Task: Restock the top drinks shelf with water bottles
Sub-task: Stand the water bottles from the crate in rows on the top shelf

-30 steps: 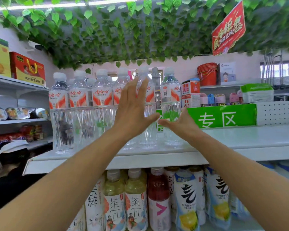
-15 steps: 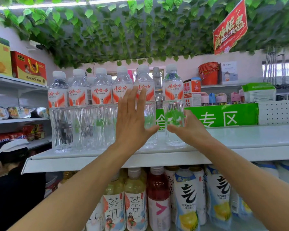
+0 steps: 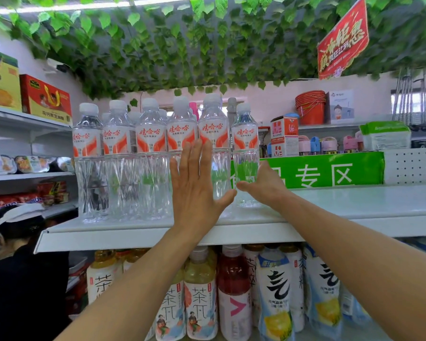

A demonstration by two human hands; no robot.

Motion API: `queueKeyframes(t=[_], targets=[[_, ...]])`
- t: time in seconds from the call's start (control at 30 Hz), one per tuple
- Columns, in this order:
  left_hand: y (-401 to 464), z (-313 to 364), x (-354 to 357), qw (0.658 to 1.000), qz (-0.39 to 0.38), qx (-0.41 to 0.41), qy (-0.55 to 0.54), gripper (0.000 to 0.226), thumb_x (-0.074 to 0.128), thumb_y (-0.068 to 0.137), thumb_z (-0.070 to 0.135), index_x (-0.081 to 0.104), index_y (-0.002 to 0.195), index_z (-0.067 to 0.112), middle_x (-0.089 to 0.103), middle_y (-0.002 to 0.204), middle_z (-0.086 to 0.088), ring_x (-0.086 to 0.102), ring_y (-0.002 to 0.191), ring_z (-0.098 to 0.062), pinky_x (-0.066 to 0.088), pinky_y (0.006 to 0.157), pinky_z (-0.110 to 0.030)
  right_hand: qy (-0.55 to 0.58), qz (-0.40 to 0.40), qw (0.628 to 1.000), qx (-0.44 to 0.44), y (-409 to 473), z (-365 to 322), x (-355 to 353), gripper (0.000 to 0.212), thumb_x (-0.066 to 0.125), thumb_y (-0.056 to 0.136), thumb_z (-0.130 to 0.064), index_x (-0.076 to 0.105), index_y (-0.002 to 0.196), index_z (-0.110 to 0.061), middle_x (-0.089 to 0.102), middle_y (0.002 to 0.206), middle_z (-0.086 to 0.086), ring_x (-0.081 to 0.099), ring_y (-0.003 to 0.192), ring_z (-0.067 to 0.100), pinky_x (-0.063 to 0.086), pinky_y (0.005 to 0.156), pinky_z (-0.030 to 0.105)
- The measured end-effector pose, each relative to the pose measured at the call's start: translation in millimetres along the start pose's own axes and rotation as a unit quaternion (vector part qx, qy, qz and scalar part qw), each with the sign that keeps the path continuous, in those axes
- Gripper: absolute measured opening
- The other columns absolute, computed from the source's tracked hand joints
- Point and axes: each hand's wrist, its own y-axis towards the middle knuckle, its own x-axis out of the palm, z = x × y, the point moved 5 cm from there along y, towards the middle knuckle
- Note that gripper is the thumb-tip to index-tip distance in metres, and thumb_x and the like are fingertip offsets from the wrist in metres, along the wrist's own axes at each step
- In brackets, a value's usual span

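**Top shelf: 娃哈哈 water, front row**

Left hand (image 3: 194, 190), fingers straight, flat against bottles. Right hand (image 3: 261, 185) wraps the end water bottle (image 3: 245, 153). Row upright on the white shelf (image 3: 354, 205). Behind: green banner (image 3: 330, 171) reading 专区. Below: 茶π tea bottles (image 3: 199, 299).

Looking like a small shop: shelves (image 3: 231, 232) holding rows of water bottles (image 3: 150, 148), tea drinks (image 3: 199, 303) below, snack boxes (image 3: 44, 99) stacking up, a red sale sign (image 3: 342, 40) hanging overhead.
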Motion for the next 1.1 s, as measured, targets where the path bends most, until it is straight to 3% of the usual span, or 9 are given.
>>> queueKeyframes(t=[0.17, 0.27, 0.33, 0.47, 0.57, 0.67, 0.77, 0.93, 1.1], targets=[[-1.4, 0.1, -0.9, 1.0, -0.012, -0.006, -0.008, 0.104, 0.067, 0.084, 0.055, 0.006, 0.158, 0.015, 0.002, 0.166, -0.006, -0.007, 0.153, -0.021, -0.002, 0.123, -0.05, 0.006, -0.014, 1.0, 0.012, -3.2, 0.5, 1.5, 0.072, 0.075, 0.087, -0.029, 0.034, 0.142, -0.006, 0.06, 0.125, 0.01, 0.058, 0.104, 0.023, 0.045, 0.084, 0.033], [-2.1, 0.6, -4.5, 0.998, -0.053, -0.011, -0.012, 0.105, 0.061, 0.085, 0.061, -0.002, 0.157, 0.019, -0.006, 0.166, -0.003, -0.014, 0.152, -0.019, -0.01, 0.122, -0.047, -0.013, -0.029, 0.999, 0.009, -16.8, -1.0, -5.2, 0.076, 0.069, 0.091, -0.031, 0.027, 0.15, -0.008, 0.048, 0.143, 0.013, 0.047, 0.13, 0.03, 0.041, 0.108, 0.044], [-8.1, 2.0, -11.9, 0.996, -0.081, -0.014, -0.025, 0.1, 0.059, 0.086, 0.063, 0.002, 0.158, 0.022, -0.004, 0.166, 0.0, -0.013, 0.152, -0.017, -0.009, 0.122, -0.046, -0.06, -0.007, 0.998, -0.025, -36.0, -4.8, -16.4, 0.071, 0.064, 0.094, -0.034, 0.028, 0.151, -0.011, 0.041, 0.148, 0.013, 0.039, 0.137, 0.03, 0.034, 0.113, 0.047], [-48.7, 7.3, -46.6, 0.992, -0.09, -0.03, -0.084, 0.075, 0.066, 0.088, 0.051, 0.035, 0.151, 0.025, 0.029, 0.158, 0.001, 0.018, 0.147, -0.017, 0.017, 0.121, -0.039, -0.141, 0.074, 0.981, -0.113, -106.6, -15.4, -39.2, 0.055, 0.058, 0.097, -0.037, 0.041, 0.146, -0.02, 0.042, 0.147, 0.006, 0.038, 0.136, 0.025, 0.04, 0.098, 0.042], [-96.7, 4.9, -73.1, 0.983, -0.105, -0.074, -0.132, 0.058, 0.067, 0.087, 0.048, 0.049, 0.14, 0.032, 0.052, 0.139, 0.009, 0.043, 0.13, -0.011, 0.038, 0.102, -0.032, -0.155, 0.099, 0.97, -0.157, -170.5, -16.4, -41.9, 0.046, 0.059, 0.095, -0.034, 0.049, 0.138, -0.023, 0.049, 0.136, 0.001, 0.05, 0.124, 0.021, 0.042, 0.082, 0.037], [-152.1, -1.0, -87.4, 0.967, -0.149, -0.118, -0.167, 0.053, 0.068, 0.086, 0.049, 0.052, 0.134, 0.037, 0.062, 0.115, 0.019, 0.06, 0.107, -0.008, 0.053, 0.087, -0.038, -0.155, 0.08, 0.97, -0.169, -228.2, -12.1, -33.4, 0.041, 0.061, 0.093, -0.031, 0.054, 0.132, -0.021, 0.055, 0.124, -0.001, 0.06, 0.108, 0.021, 0.047, 0.076, 0.036], [-215.3, -11.2, -90.7, 0.949, -0.219, -0.146, -0.175, 0.05, 0.065, 0.086, 0.051, 0.053, 0.132, 0.038, 0.063, 0.104, 0.022, 0.063, 0.094, -0.007, 0.055, 0.077, -0.037, -0.169, 0.018, 0.978, -0.124, -276.5, 0.5, -10.4, 0.036, 0.059, 0.093, -0.034, 0.055, 0.127, -0.025, 0.06, 0.116, -0.007, 0.064, 0.094, 0.022, 0.051, 0.074, 0.039], [-345.7, -41.0, -76.7, 0.853, -0.398, -0.267, -0.205, 0.044, 0.069, 0.085, 0.048, 0.059, 0.126, 0.033, 0.069, 0.099, 0.014, 0.066, 0.087, -0.011, 0.055, 0.083, -0.04, -0.173, -0.205, 0.963, 0.013, -352.3, 49.4, 61.3, 0.035, 0.058, 0.09, -0.042, 0.06, 0.119, -0.022, 0.068, 0.102, -0.001, 0.062, 0.09, 0.025, 0.051, 0.079, 0.04], [-504.4, -59.3, -72.6, 0.709, -0.511, -0.416, -0.25, 0.025, 0.073, 0.087, 0.019, 0.064, 0.11, 0.025, 0.067, 0.085, 0.009, 0.064, 0.081, -0.019, 0.05, 0.072, -0.026, -0.161, -0.405, 0.886, 0.16, -474.4, 133.9, 145.5, 0.031, 0.065, 0.092, -0.038, 0.061, 0.117, -0.021, 0.068, 0.106, 0.002, 0.064, 0.103, 0.027, 0.05, 0.089, 0.037]])
